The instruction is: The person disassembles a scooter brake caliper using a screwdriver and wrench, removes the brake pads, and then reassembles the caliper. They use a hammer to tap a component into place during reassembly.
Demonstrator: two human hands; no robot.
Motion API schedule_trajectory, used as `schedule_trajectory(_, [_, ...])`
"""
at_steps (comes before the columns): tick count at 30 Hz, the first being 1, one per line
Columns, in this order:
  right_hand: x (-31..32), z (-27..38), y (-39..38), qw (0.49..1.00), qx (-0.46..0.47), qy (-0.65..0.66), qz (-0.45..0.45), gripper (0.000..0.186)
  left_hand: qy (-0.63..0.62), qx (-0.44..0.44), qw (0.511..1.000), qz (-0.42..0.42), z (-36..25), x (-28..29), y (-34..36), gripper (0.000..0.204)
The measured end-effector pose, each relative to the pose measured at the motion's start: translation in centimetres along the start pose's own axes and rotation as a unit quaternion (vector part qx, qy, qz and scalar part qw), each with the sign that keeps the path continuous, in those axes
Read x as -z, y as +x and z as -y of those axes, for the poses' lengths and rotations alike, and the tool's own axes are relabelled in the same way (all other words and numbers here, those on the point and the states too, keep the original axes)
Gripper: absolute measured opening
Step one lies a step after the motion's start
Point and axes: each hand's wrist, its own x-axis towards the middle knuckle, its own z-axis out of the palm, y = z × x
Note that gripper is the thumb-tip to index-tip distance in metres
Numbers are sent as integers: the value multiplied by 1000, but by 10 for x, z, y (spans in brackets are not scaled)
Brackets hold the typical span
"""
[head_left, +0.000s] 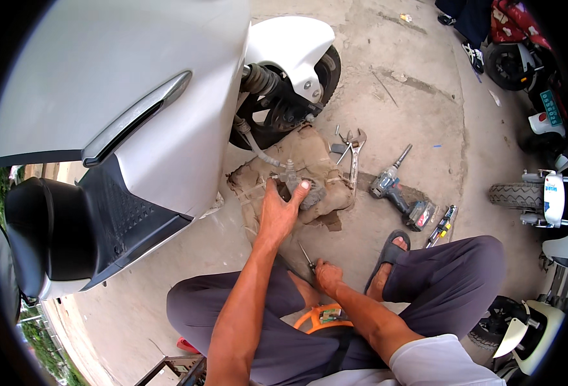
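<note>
My left hand (281, 209) is closed round a grey metal brake caliper (312, 197), with the thumb lying along its top. A pale hose (257, 145) runs from the caliper up toward the scooter's front wheel (328, 78). Under the caliper lies a worn, dirty cardboard pad (333, 204) on the ground. Between my legs, my right hand (328, 276) grips a thin screwdriver (306, 255) by its handle, its shaft pointing up toward the pad and apart from the caliper. My fingers partly hide the caliper and the handle.
The white scooter (187, 119) fills the upper left. Right of the pad lie an adjustable wrench (356, 153), a cordless impact driver (396, 199) and a long narrow tool (442, 225). An orange frame (306, 318) sits between my legs. Other scooters (544, 196) line the right side.
</note>
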Motion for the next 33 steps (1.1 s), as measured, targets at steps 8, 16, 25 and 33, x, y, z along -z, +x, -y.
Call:
schedule_trajectory(8, [14,-28,11,999,33,34,3,30,-28,48,991,124,-20,-7,4,90])
schedule_trajectory(16, [43,-74,40,999,13,15,-49,30,11,-31,999,42,6,-8,3,94])
schedule_trajectory(25, [93,-27,2,991,129,19,-41,42,-62,-139,979,-138,-18,25,-80,62])
schedule_trajectory(33, [85,-17,17,971,228,0,-68,46,35,-394,842,-368,-28,82,-237,34])
